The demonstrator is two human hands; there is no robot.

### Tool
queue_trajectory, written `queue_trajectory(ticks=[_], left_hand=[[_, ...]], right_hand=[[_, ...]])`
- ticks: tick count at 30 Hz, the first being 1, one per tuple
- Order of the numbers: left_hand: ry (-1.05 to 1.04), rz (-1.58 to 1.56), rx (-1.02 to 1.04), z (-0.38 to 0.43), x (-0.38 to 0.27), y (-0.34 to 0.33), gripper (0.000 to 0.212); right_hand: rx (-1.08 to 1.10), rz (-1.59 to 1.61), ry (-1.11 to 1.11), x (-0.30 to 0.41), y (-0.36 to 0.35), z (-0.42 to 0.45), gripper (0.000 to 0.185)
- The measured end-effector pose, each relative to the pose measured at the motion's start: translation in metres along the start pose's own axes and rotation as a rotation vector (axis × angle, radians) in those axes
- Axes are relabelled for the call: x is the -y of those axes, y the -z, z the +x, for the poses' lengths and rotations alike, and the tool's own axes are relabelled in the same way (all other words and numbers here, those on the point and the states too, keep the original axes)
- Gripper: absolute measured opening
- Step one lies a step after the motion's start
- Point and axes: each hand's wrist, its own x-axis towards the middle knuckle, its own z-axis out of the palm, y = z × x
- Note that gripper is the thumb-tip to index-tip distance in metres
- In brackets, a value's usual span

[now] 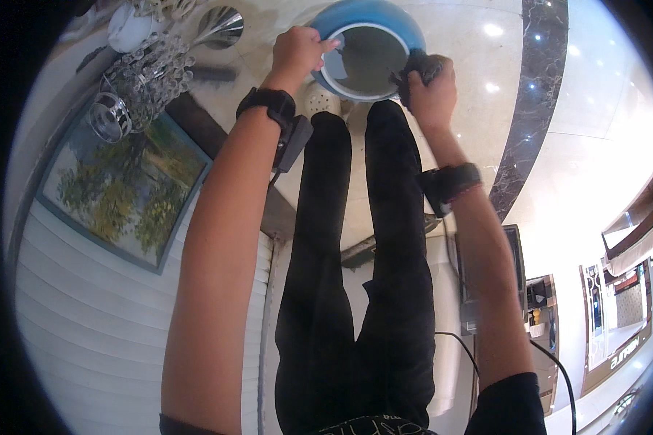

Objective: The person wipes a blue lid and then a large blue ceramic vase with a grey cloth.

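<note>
A round blue vessel [371, 12] with a white inner rim stands on the tiled floor at the top middle, with a dark, shiny surface inside its opening. My left hand [299, 54] has its fingers and thumb at the vessel's left rim. On the right side, my right hand [436, 89] is closed on a crumpled dark cloth [413, 73], which touches the vessel's right rim. Both my wrists wear black straps with devices. Just below the vessel are my legs in black trousers and a light perforated shoe [322, 101].
On the left are a framed landscape painting [130, 190], a cluster of clear glass beads [163, 65], a clear glass vessel [109, 117] and a shiny cone-shaped object [221, 27]. A dark marble strip [533, 98] crosses the floor at right. A black cable [568, 375] hangs near my right arm.
</note>
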Motion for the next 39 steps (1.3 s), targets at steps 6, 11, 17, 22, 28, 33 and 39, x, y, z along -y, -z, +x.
queue_trajectory(ticks=[6,11,17,22,28,33,39], left_hand=[[0.003,-0.021,-0.029,-0.002,-0.004,-0.005,0.037],[-0.063,0.062,-0.136,-0.002,0.005,-0.008,0.039],[-0.173,0.180,-0.223,0.003,0.014,-0.014,0.040],[-0.178,0.134,-0.240,0.002,0.024,-0.020,0.043],[-0.138,0.219,-0.260,-0.018,0.001,-0.007,0.030],[-0.246,0.240,-0.265,-0.006,-0.018,-0.030,0.033],[-0.087,0.139,-0.286,-0.032,0.011,-0.006,0.034]], right_hand=[[-0.251,-0.052,-0.106,0.021,-0.036,-0.032,0.050],[-0.355,-0.054,-0.153,0.032,-0.055,-0.041,0.043],[-0.414,0.059,-0.281,0.034,-0.066,-0.050,0.041],[-0.421,0.139,-0.403,0.036,-0.081,-0.067,0.040],[0.073,0.386,-0.634,0.035,-0.141,-0.111,0.041],[0.516,0.589,0.175,-0.027,-0.203,-0.121,0.039],[0.923,-0.062,-0.082,-0.012,-0.090,-0.097,0.030]])
